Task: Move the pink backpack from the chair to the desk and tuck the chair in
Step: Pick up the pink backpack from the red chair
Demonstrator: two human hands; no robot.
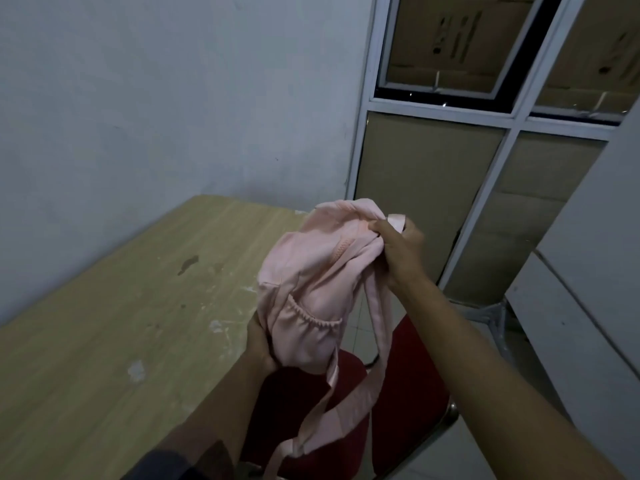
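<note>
The pink backpack hangs in the air above the red chair seat, right beside the desk's right edge. My right hand grips the backpack's top by its handle loop. My left hand holds the bag's lower left side from underneath, partly hidden by the fabric. The shoulder straps dangle down over the chair. The wooden desk lies to the left, its pale top scuffed and stained. The chair stands out from the desk, its metal frame showing at the right.
A white wall backs the desk. A window frame with cardboard behind it fills the upper right. A pale cabinet or box stands at the right, with tiled floor between it and the chair.
</note>
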